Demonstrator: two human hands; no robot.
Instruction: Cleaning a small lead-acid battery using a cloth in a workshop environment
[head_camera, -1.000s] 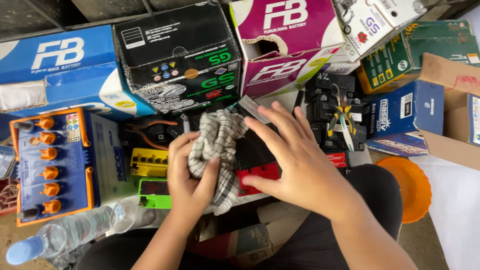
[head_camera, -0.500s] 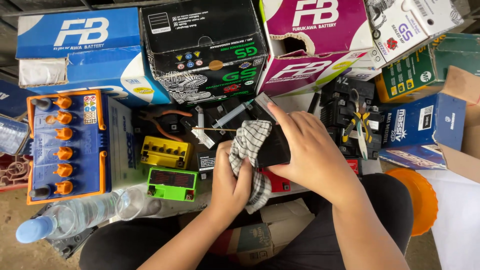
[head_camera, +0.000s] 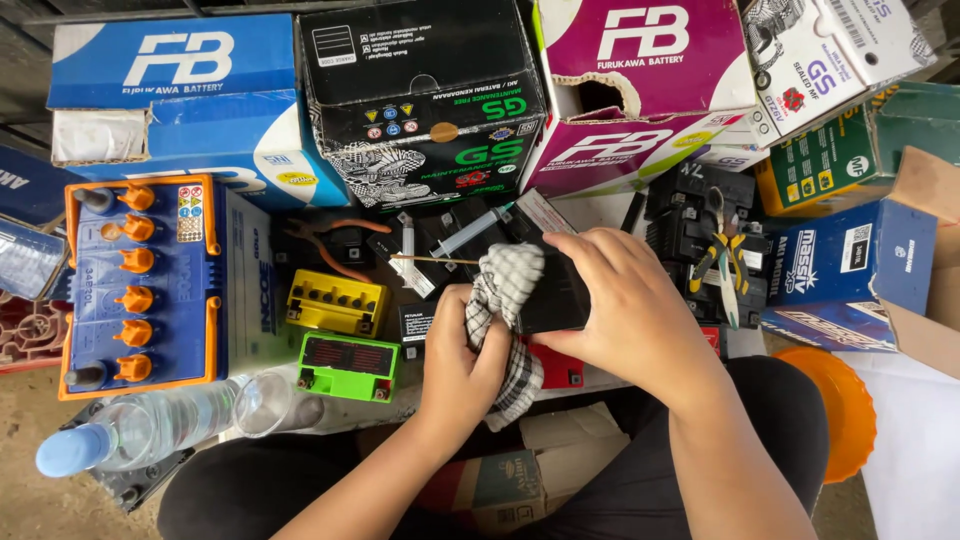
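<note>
The left hand presses a soft checked cloth against a boxy black battery gripped by the right hand.

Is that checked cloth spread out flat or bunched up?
Bunched up: the checked cloth is crumpled in the left hand, pressed against the black battery.

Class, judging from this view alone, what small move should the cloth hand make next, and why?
Probably drag the checked cloth rightward across the small black battery: the left hand presses it on the near left edge, while the right hand steadies the battery.
</note>
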